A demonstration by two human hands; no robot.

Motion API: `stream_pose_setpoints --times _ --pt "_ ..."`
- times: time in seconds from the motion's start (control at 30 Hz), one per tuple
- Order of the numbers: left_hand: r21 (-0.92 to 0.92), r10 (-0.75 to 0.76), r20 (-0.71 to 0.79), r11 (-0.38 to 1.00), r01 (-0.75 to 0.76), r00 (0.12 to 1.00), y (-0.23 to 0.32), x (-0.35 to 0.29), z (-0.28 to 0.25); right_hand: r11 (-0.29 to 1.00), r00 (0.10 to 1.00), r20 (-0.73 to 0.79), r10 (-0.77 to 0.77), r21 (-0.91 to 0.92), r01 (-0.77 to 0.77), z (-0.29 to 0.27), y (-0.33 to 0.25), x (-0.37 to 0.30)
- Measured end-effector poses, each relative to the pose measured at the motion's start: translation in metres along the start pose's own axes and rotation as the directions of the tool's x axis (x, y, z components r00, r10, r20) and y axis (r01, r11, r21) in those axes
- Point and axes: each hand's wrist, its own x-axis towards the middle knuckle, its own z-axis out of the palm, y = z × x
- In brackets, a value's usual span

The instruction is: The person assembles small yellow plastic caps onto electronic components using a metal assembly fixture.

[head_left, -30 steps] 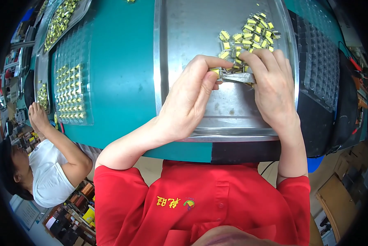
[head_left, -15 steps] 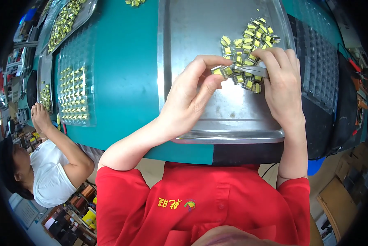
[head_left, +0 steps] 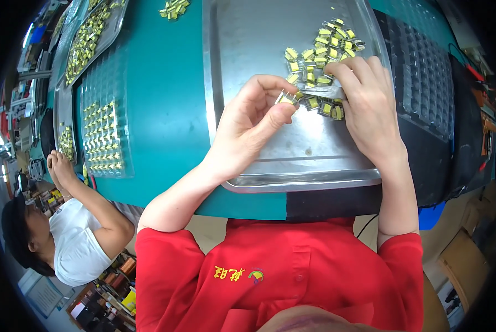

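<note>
Where the left hand [head_left: 248, 122] is: above a metal tray [head_left: 248, 50], thumb and forefinger pinched narrow on one part [head_left: 286, 99].
Part: small, yellow and silvery, with thin pale pins sticking up; it is held over the tray, just left of the pile [head_left: 335, 50].
Right hand [head_left: 369, 105]: fingers curled around a silver tool [head_left: 324, 92]; the thumb is hidden.
Tool: tapers toward the left hand, its tip just beside the part; whether they touch, I cannot tell.
Pile: many similar yellow parts lying loose at the tray's right side, some below the tool.
Tray: shallow, with a raised rim, lying on a green mat [head_left: 165, 110].
Left of the tray: a clear sheet [head_left: 107, 80] of pockets, its nearer rows filled with yellow parts; a small cluster [head_left: 174, 8] on the mat, farther off; another heap [head_left: 90, 33] beyond the sheet.
Right of the tray: a second pocketed sheet [head_left: 425, 99], on a dark surface.
Far left: a co-worker [head_left: 85, 240] in a white top and dark cap, hands together at the table's edge.
Lower middle: the wearer's red shirt [head_left: 275, 260].
</note>
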Motion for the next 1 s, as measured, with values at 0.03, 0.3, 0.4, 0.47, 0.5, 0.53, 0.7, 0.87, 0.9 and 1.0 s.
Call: stream_pose_setpoints --times 0.03,0.3,0.4,0.47,0.5,0.53,0.7,0.87,0.9,1.0 --pt "0.000 0.001 0.002 1.000 -0.001 1.000 0.000 0.000 0.000 1.000 1.000 0.009 -0.003 0.003 0.003 0.001 -0.001 0.000" --pt "-0.131 -0.043 -0.022 0.991 0.040 0.999 0.004 0.001 0.000 1.000 1.000 0.010 -0.005 -0.003 0.005 -0.002 -0.002 0.001" --pt "-0.534 -0.233 0.039 0.817 0.218 0.972 0.002 0.003 -0.006 1.000 1.000 0.008 -0.006 0.009 0.006 -0.001 -0.002 0.001" --pt "-0.623 -0.248 0.079 0.744 0.242 0.966 0.002 0.005 -0.007 1.000 1.000 0.008 0.000 0.014 0.000 -0.001 -0.001 0.000" --pt "-0.708 -0.259 0.119 0.654 0.265 0.958 0.001 0.006 -0.007 1.000 1.000 0.001 0.004 0.015 -0.004 -0.001 -0.001 0.000" --pt "-0.703 -0.260 0.120 0.659 0.267 0.958 0.001 0.005 -0.008 1.000 1.000 -0.001 -0.001 0.016 0.001 -0.002 -0.001 0.000" --pt "-0.836 -0.207 0.212 0.467 0.287 0.955 -0.004 0.005 -0.014 1.000 1.000 -0.009 -0.001 -0.012 0.001 -0.003 0.000 -0.001" --pt "-0.850 -0.222 0.221 0.434 0.299 0.950 -0.006 0.006 -0.016 1.000 1.000 -0.019 0.015 0.008 -0.015 -0.003 -0.001 0.000" --pt "-0.860 -0.241 0.226 0.406 0.310 0.944 -0.005 0.007 -0.015 1.000 1.000 -0.020 0.012 0.009 -0.011 -0.003 -0.001 0.000" --pt "-0.871 -0.314 0.222 0.362 0.332 0.923 -0.001 0.008 -0.013 1.000 1.000 -0.020 0.014 0.021 -0.013 -0.002 -0.001 -0.001"
